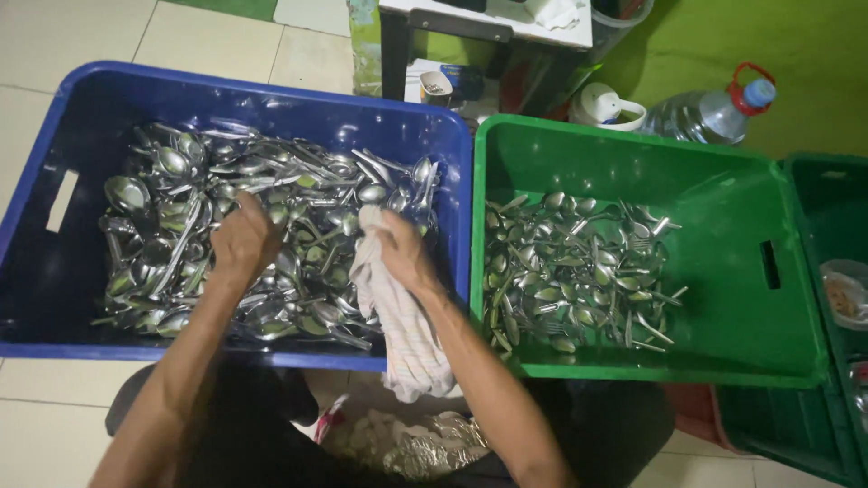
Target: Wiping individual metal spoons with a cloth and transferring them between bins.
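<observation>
both hands in blue crate (271,90) of spoons (316,172) (right hand (405,258) grips cloth (398,316))

Head camera looks steeply down, close, over two crates (470,181).

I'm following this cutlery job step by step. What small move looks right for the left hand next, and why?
Probably closing the left hand on one spoon from the blue crate's pile: it rests there, apparently empty, while the right hand holds the cloth ready.
</observation>
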